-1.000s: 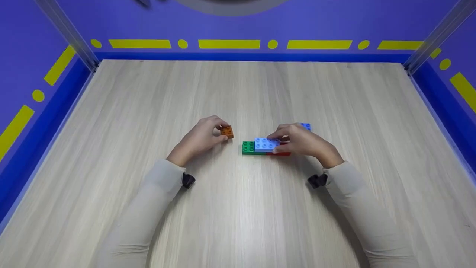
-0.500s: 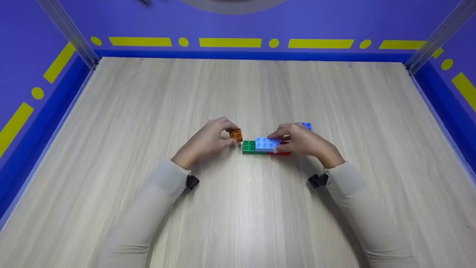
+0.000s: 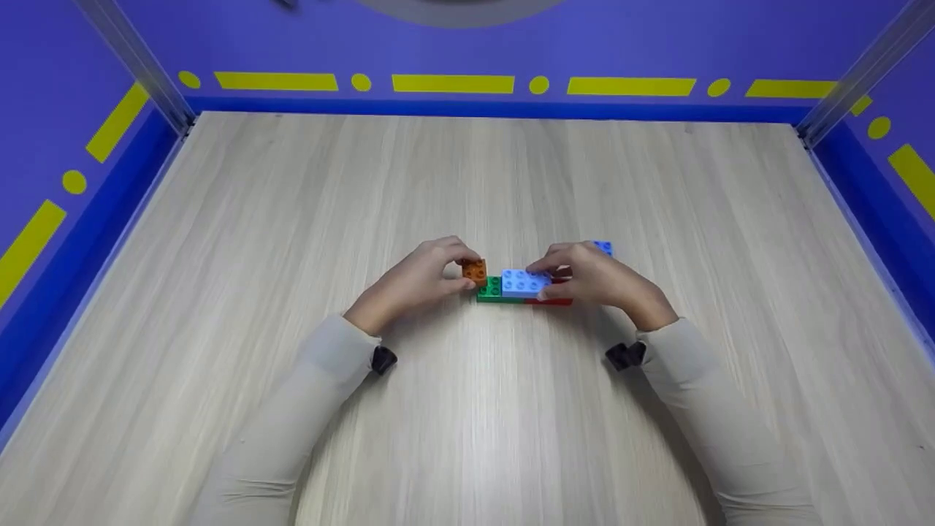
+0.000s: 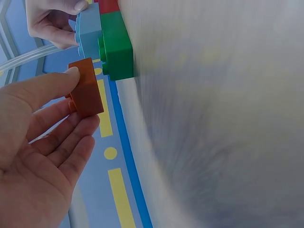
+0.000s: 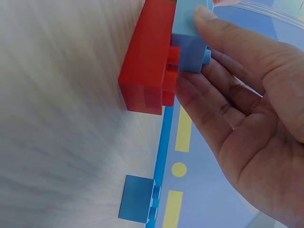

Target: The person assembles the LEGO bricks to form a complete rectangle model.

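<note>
My left hand pinches a small orange-brown toy brick between thumb and fingers. That brick hangs just above the left end of a green brick, apart from it in the left wrist view. The green brick lies end to end with a red brick on the table. Across the top of both sits a light blue brick. My right hand grips the light blue brick at its right end, thumb in front and fingers behind, hiding part of the red brick.
Behind the right hand a separate blue brick stands on the wooden table, partly hidden in the head view. Blue walls with yellow marks border the table at the back and sides.
My left hand has moved to the right with the orange-brown brick, from beside the green brick to over its left end. The right hand has stayed on the light blue brick.
</note>
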Available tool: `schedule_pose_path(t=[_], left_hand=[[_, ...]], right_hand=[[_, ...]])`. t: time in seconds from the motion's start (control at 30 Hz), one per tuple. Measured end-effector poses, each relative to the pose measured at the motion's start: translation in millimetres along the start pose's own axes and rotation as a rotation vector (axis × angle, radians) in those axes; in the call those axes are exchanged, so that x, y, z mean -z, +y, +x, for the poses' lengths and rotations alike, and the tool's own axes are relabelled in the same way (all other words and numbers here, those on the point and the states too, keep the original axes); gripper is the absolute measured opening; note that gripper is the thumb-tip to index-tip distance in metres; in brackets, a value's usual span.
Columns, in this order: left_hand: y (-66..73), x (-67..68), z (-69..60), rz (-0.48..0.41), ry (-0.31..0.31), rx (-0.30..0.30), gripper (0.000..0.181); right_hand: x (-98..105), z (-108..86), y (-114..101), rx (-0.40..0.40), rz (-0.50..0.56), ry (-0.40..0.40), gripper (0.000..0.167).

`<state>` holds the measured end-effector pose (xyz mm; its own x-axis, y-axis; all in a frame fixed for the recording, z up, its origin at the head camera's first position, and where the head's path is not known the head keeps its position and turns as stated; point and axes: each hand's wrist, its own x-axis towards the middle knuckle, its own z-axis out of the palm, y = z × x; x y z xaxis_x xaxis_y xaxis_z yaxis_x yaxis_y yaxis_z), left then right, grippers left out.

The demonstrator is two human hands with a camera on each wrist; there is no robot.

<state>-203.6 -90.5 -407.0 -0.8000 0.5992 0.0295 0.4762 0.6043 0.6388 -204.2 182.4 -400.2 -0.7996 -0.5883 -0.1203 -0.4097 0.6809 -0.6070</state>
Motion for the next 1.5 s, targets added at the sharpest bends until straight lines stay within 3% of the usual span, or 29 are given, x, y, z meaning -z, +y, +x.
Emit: schedule_pose_path(t=[0.77, 1.0, 1.5], left_hand=[[4.8, -7.1, 2.8, 0.015, -0.063, -0.026, 0.033], [6.4, -7.8, 4.6, -0.002, -0.08, -0.001, 0.033], [7.5, -11.5, 6.5, 0.003, -0.083, -0.015, 0.033]], right_hand=[[-1, -0.6, 3, 0.031, -0.001, 0.017, 0.036], [0, 0.9, 2, 0.056, -0.001, 0.025, 0.036], [-1, 0.6, 2, 0.049, 0.009, 0.014, 0.035]])
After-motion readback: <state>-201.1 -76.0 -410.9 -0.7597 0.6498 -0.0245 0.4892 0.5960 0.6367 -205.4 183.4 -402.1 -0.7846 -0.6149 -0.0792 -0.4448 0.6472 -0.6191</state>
